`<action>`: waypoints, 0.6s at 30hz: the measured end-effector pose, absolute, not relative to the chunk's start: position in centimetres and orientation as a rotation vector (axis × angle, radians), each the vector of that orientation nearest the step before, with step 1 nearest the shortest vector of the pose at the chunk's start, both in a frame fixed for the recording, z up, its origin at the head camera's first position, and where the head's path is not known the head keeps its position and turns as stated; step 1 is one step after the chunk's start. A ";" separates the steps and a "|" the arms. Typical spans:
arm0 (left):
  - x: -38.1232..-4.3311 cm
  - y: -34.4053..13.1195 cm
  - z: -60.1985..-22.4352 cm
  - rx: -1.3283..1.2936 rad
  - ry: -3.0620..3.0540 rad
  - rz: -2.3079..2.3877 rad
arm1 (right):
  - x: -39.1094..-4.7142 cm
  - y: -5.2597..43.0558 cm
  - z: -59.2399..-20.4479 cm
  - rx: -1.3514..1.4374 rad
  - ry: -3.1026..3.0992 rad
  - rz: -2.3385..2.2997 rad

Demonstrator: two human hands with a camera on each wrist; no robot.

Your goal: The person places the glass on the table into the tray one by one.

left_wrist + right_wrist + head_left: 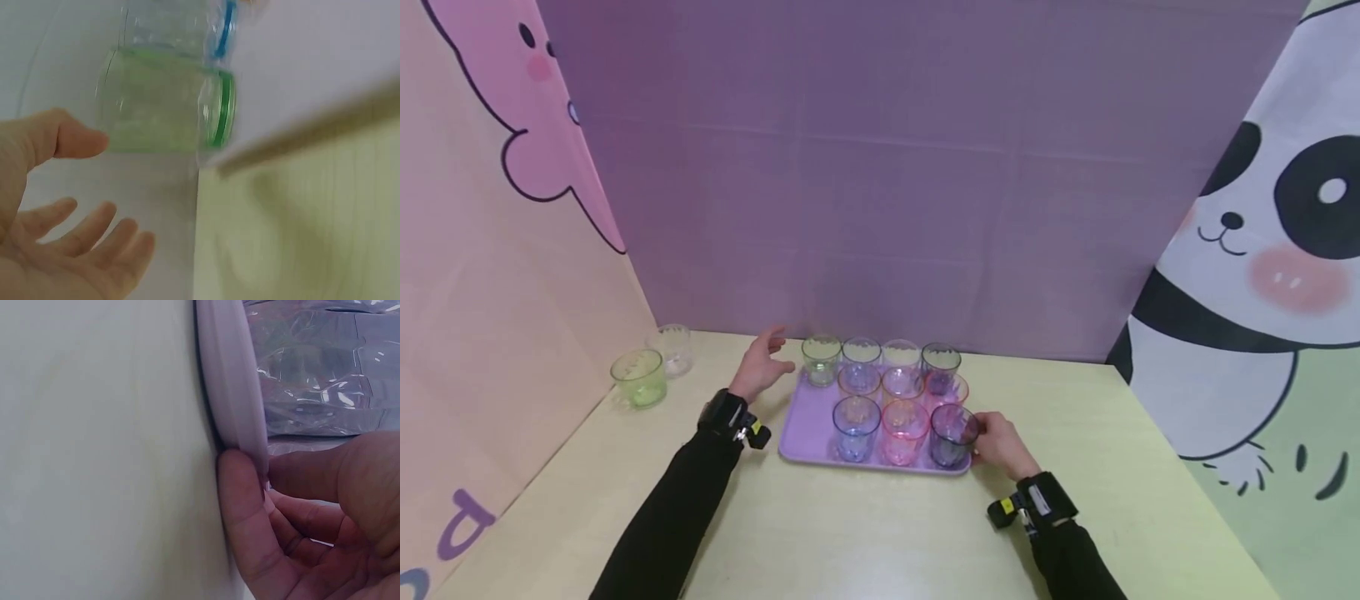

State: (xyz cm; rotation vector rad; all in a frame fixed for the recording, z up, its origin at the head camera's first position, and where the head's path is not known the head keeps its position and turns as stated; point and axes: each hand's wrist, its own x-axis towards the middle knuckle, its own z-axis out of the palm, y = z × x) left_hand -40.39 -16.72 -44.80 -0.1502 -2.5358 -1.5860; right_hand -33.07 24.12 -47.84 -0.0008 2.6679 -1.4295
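A lilac tray (808, 425) on the table holds several clear tinted glasses in rows. Beside its back left corner is my left hand (763, 367), fingers spread and holding nothing. In the left wrist view, the green glass (159, 103) stands just past the thumb, apart from it, with a blue-based glass (165, 22) behind. My right hand (1003, 444) pinches the tray's right rim (234, 375) between thumb and forefinger, near the dark purple glass (951, 446). A pink glass (904, 437) and a blue glass (856, 437) complete the front row.
Off the tray, a green glass (640, 379) and a clear glass (674, 350) stand at the table's back left, near the side panel. A purple backdrop (880, 183) rises behind the table (865, 533). Printed panels flank both sides.
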 end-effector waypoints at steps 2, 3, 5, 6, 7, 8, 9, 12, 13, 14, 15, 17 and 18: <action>-40.2 -17.5 -44.5 -0.100 -2.555 -1.471 | -33.1 24.1 -47.8 -0.003 2.666 -1.432; -40.1 -18.0 -44.4 -0.079 -2.554 -1.425 | -33.1 24.1 -47.8 -0.002 2.666 -1.435; -40.0 -18.8 -44.1 -0.044 -2.547 -1.345 | -33.1 24.1 -47.7 0.001 2.667 -1.442; -40.0 -19.3 -44.0 -0.032 -2.549 -1.305 | -33.1 24.1 -47.7 0.000 2.670 -1.439; -40.0 -19.7 -43.9 -0.020 -2.552 -1.265 | -33.1 24.1 -47.7 -0.002 2.671 -1.438; -40.0 -20.2 -43.8 -0.011 -2.559 -1.224 | -33.1 24.1 -47.7 -0.002 2.670 -1.439; -40.0 -20.6 -43.8 -0.001 -2.564 -1.195 | -33.1 24.1 -47.7 0.002 2.667 -1.442; -39.9 -21.9 -43.5 0.027 -2.596 -1.081 | -33.1 24.1 -47.7 0.000 2.667 -1.428; -39.9 -22.3 -43.3 0.039 -2.601 -1.042 | -33.1 24.1 -47.7 0.000 2.664 -1.429; -39.9 -22.6 -43.1 0.053 -2.608 -1.002 | -33.1 24.1 -47.8 0.001 2.666 -1.427; -39.8 -23.0 -42.9 0.078 -2.616 -0.952 | -33.1 24.1 -47.7 -0.001 2.665 -1.428; -39.8 -23.7 -42.6 0.152 -2.640 -0.835 | -33.0 24.1 -47.8 -0.006 2.664 -1.432; -39.8 -24.1 -42.5 0.192 -2.654 -0.780 | -33.1 24.1 -47.8 -0.006 2.661 -1.435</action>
